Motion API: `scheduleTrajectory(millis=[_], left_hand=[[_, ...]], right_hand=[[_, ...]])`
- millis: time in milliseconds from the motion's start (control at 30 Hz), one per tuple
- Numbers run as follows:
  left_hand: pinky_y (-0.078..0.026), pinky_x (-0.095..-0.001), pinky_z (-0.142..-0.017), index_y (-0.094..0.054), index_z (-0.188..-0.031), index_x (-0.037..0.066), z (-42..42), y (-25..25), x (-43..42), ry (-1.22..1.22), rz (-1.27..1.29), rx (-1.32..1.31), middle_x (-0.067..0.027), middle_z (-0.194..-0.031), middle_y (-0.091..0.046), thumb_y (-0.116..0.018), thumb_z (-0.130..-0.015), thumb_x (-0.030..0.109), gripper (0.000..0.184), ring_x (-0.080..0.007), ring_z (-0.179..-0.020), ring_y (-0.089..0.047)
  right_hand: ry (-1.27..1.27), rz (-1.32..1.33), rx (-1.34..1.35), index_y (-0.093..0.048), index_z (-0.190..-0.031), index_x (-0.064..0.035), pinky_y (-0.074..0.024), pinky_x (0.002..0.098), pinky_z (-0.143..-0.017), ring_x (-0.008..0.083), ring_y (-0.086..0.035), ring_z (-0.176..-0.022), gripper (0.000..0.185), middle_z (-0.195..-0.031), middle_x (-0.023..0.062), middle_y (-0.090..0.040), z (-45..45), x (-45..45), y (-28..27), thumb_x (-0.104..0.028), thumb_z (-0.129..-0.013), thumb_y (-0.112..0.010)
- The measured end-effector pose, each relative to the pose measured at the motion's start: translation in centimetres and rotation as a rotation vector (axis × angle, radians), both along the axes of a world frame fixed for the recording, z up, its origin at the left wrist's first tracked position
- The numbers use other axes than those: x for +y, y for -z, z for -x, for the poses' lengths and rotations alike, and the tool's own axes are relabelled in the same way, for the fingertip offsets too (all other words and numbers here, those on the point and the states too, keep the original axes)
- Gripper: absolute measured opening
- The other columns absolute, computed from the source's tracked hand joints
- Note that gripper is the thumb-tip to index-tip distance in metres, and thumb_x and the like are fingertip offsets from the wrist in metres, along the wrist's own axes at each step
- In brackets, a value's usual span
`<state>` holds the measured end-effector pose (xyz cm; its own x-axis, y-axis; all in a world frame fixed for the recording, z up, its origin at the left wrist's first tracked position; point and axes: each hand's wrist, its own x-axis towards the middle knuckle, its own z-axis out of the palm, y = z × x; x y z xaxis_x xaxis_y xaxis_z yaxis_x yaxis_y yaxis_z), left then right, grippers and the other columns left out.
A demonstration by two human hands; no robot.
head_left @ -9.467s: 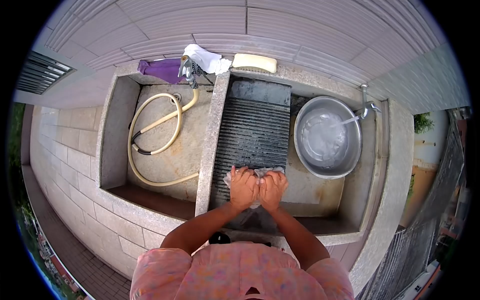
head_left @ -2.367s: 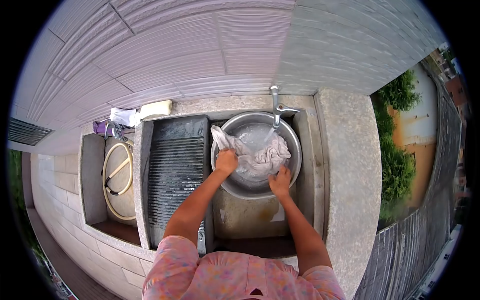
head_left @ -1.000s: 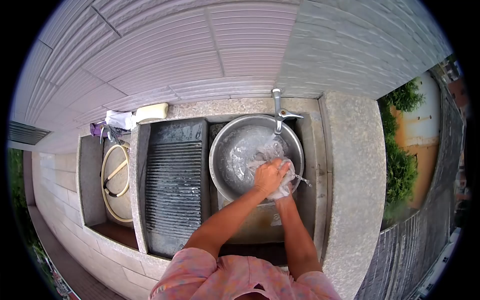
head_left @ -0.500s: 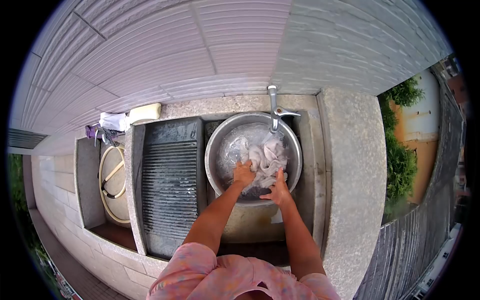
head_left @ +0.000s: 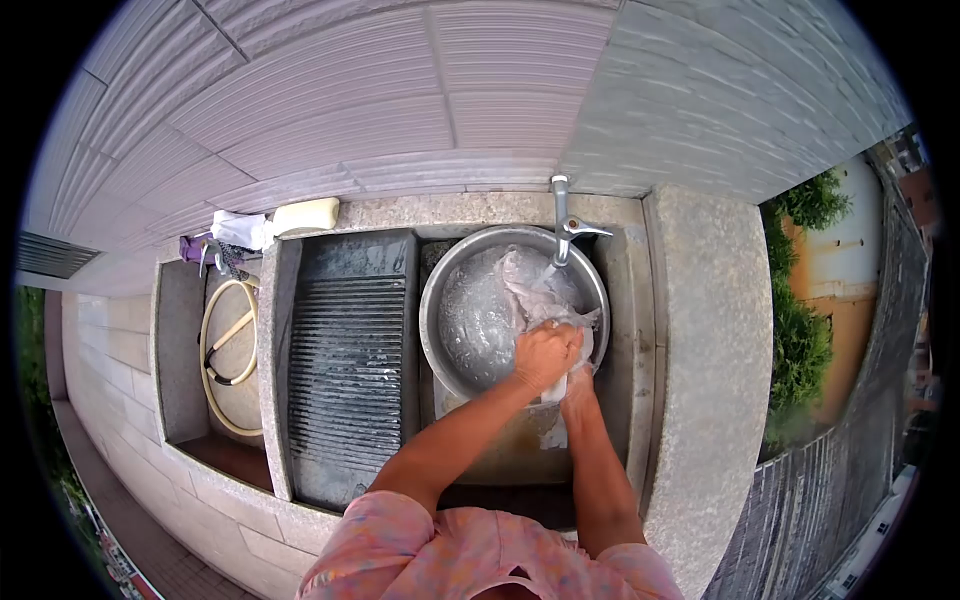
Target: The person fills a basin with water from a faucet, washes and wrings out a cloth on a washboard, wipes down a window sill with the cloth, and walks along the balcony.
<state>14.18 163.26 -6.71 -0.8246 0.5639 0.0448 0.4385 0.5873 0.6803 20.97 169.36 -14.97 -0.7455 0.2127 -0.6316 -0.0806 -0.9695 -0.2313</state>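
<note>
Outdoor wash area, ribbed tile wall (head_left: 330,120) behind, stone laundry sink (head_left: 480,209) with two compartments below. Left compartment: coiled cream hose (head_left: 205,360). Right compartment: dark ribbed washboard (head_left: 347,370) along its left edge, round metal basin (head_left: 432,335) beside it, close to the back edge. Faucet (head_left: 562,248) on the back ledge reaches over the basin's back rim, water running in. On the back ledge, toward the divider: pale yellow block (head_left: 307,215), maybe soap or sponge, can't tell; white cloth (head_left: 238,228) just beside it, purple cloth (head_left: 191,248) at the left.

Wet pale cloth (head_left: 535,298), pinkish-white, is bunched in the right half of the basin, stretching from near the back rim to the front right rim. Left hand (head_left: 546,353) is closed over the bunch, fingers curled in. Right hand (head_left: 577,380) is under/behind it at the front right rim; fingers hidden, grip can't be told.

Handling, judged: limp, soft, thin-looking, weighed down by water, probably slick if soapy. Best hold: whole gathered bunch in both fists, not one loose corner; thin fabric might stretch.
</note>
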Motion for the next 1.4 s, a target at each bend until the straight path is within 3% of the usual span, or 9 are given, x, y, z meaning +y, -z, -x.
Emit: scheduleTrajectory(millis=[300, 367, 433, 533, 767, 1033, 1133, 1300, 1400], left_hand=[[-0.048, -0.0434, -0.061, -0.062, -0.079, 0.006, 8.4, 2.9, -7.9, -0.240, 0.443, -0.044, -0.0180, -0.097, -0.054, -0.044, -0.084, 0.033, 0.033, -0.0356, -0.084, -0.057], [-0.043, -0.0468, -0.076, -0.061, -0.089, 0.008, 9.4, 2.7, -8.9, -0.291, 0.641, -0.031, -0.0203, -0.113, -0.045, -0.049, -0.080, 0.024, 0.022, -0.0377, -0.101, -0.047], [-0.037, -0.0490, -0.083, -0.059, -0.095, 0.010, 9.1, 2.9, -8.6, -0.237, 0.723, 0.243, -0.0195, -0.118, -0.040, -0.052, -0.078, 0.021, 0.022, -0.0383, -0.108, -0.040], [-0.017, -0.0512, -0.098, -0.048, -0.114, 0.012, 7.5, 5.5, -7.1, 0.045, 0.702, 0.435, -0.0183, -0.124, -0.034, -0.055, -0.074, 0.018, 0.042, -0.0387, -0.117, -0.029], [-0.019, -0.0512, -0.097, -0.013, -0.134, 0.011, -0.3, 8.6, -4.2, 0.574, 0.838, -0.082, -0.0247, -0.116, -0.043, -0.054, -0.075, 0.022, 0.073, -0.0331, -0.113, -0.039], [-0.045, -0.0417, -0.068, -0.056, -0.088, 0.004, 1.2, 0.7, -2.3, 0.359, 0.540, -0.231, -0.0168, -0.086, -0.060, -0.051, -0.066, 0.009, 0.023, -0.0323, -0.083, -0.057], [-0.043, -0.0411, -0.062, -0.055, -0.076, 0.005, -1.1, -4.3, -2.5, 0.477, -0.024, -0.268, -0.0139, -0.076, -0.057, -0.052, -0.060, 0.003, 0.016, -0.0332, -0.075, -0.055], [-0.044, -0.0382, -0.059, -0.055, -0.080, 0.008, -5.4, -4.1, -1.5, 0.642, -0.207, -0.245, -0.0072, -0.076, -0.052, -0.055, -0.062, 0.007, 0.017, -0.0291, -0.071, -0.055], [-0.047, -0.0361, -0.054, -0.053, -0.078, 0.006, -5.0, -1.1, -0.2, 0.461, -0.115, 0.084, -0.0067, -0.081, -0.054, -0.062, -0.066, 0.030, 0.028, -0.0259, -0.065, -0.057]], right_hand=[[-0.151, -0.704, -0.232, -0.058, -0.082, 0.0021, -0.0395, 0.0303, -0.057, 0.0187, -0.056, -0.068, 0.037, -0.070, 0.0081, -0.058, 0.6, -2.7, -9.3, -0.035, -0.076, -0.057], [-0.542, -1.454, -0.235, -0.055, -0.087, 0.0055, -0.0409, 0.0331, -0.060, 0.0245, -0.057, -0.064, 0.042, -0.064, 0.0136, -0.057, -0.2, -3.8, -8.5, -0.034, -0.074, -0.058], [-0.821, -1.507, -0.288, -0.050, -0.098, 0.0084, -0.0419, 0.0360, -0.062, 0.0295, -0.057, -0.063, 0.050, -0.068, 0.0197, -0.057, -1.9, -4.7, -7.1, -0.032, -0.072, -0.060], [-0.927, -0.846, -0.280, -0.043, -0.117, 0.0044, -0.0444, 0.0273, -0.060, 0.0176, -0.057, -0.072, 0.051, -0.085, 0.0126, -0.059, -4.1, -5.8, -3.2, -0.022, -0.076, -0.059], [-0.567, -0.593, -0.501, -0.039, -0.120, 0.0014, -0.0458, 0.0287, -0.065, 0.0187, -0.056, -0.079, 0.049, -0.099, 0.0120, -0.055, -4.0, -3.3, -3.2, -0.018, -0.078, -0.055], [-0.349, -0.274, -0.675, -0.017, -0.133, -0.0089, -0.0365, 0.0408, -0.091, 0.0298, -0.044, -0.101, 0.071, -0.125, 0.0150, -0.036, -0.3, -0.4, -4.2, -0.050, -0.082, -0.043], [-0.210, 0.056, 0.207, -0.039, -0.119, 0.0043, -0.0364, 0.0397, -0.092, 0.0295, -0.046, -0.104, 0.074, -0.113, 0.0186, -0.047, 0.2, 0.6, -3.6, -0.059, -0.081, -0.034], [-0.207, 0.320, 0.142, -0.044, -0.109, 0.0040, -0.0308, 0.0383, -0.097, 0.0298, -0.048, -0.097, 0.064, -0.102, 0.0173, -0.050, 1.7, 0.3, -5.5, -0.054, -0.082, -0.036], [-0.327, 0.277, 0.552, -0.048, -0.096, 0.0032, -0.0354, 0.0322, -0.083, 0.0234, -0.048, -0.083, 0.049, -0.089, 0.0131, -0.053, 1.5, 0.0, -5.4, -0.043, -0.082, -0.042]])
